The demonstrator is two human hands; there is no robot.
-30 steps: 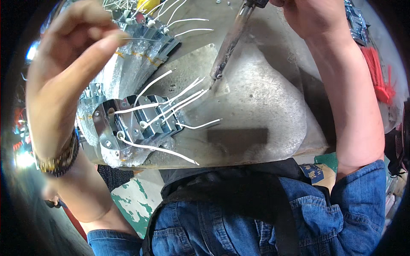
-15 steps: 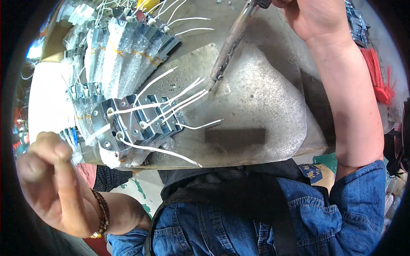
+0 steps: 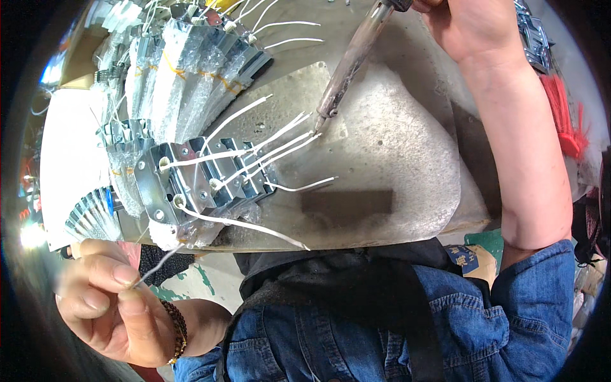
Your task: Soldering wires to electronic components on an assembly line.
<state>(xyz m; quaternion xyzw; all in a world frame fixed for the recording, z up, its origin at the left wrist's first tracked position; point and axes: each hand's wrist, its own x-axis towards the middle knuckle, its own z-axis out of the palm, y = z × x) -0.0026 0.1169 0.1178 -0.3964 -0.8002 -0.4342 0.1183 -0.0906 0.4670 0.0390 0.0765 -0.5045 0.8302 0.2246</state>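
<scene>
My right hand [image 3: 474,28], at the top right, grips the dark handle of a soldering iron [image 3: 356,60]. Its shaft slants down to the left, and the tip meets the end of one of the white wires [image 3: 280,153]. These wires come out of a row of shiny metal brackets [image 3: 175,181] with round white inserts. At the lower left, off the table edge, my left hand [image 3: 118,299] pinches a thin grey solder wire [image 3: 158,266] between thumb and forefinger. The solder points up toward the brackets and is apart from the iron.
Bundles of metal parts in clear wrap [image 3: 191,83] with orange bands stand at the far left. A worn metal sheet [image 3: 401,140] covers the table under the iron. A red-bristled brush [image 3: 563,118] and more metal parts [image 3: 533,38] lie beyond my right forearm.
My left hand has moved right and slightly down, and the solder wire now shows clearly in its fingers. The iron's tip stays at the white wire ends.
</scene>
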